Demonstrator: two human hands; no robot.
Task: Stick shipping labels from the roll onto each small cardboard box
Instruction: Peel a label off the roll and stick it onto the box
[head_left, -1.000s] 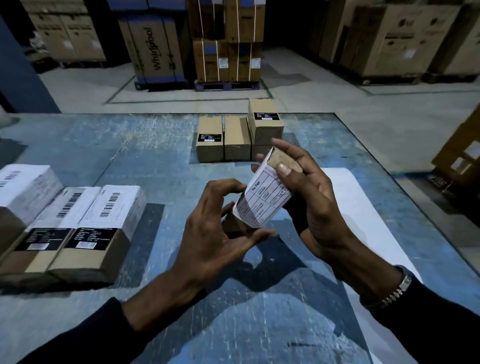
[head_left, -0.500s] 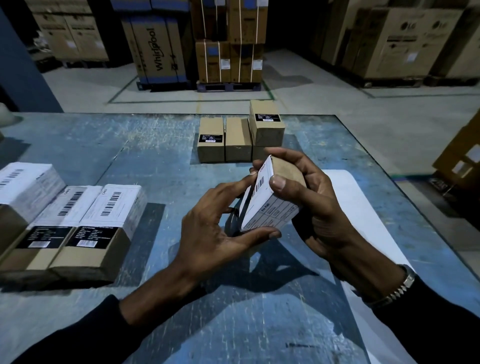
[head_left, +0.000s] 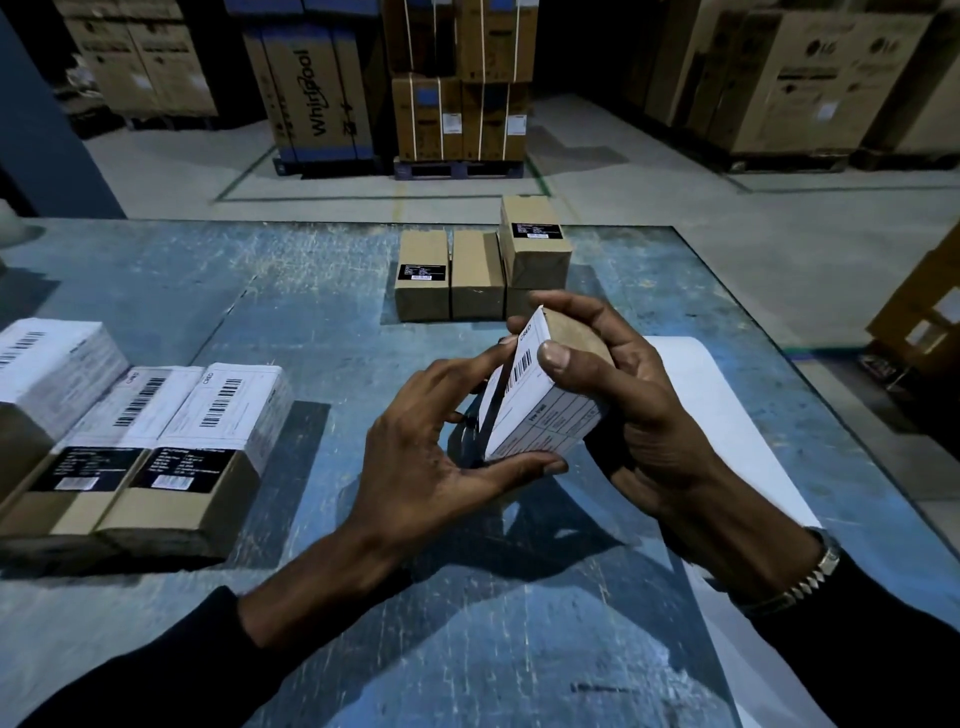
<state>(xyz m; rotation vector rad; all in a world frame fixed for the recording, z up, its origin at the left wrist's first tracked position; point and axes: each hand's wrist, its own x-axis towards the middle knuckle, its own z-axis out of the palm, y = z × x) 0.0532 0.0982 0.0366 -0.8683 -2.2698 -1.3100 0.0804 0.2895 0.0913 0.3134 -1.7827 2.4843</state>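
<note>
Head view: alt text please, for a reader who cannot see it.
Over a worn blue table, the right hand grips a small cardboard box while the left hand smooths a white shipping label onto it. Labelled boxes lie at left; unlabelled boxes wait farther back.

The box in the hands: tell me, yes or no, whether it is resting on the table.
No: the box is held above the blue table between the left hand and right hand.
</note>
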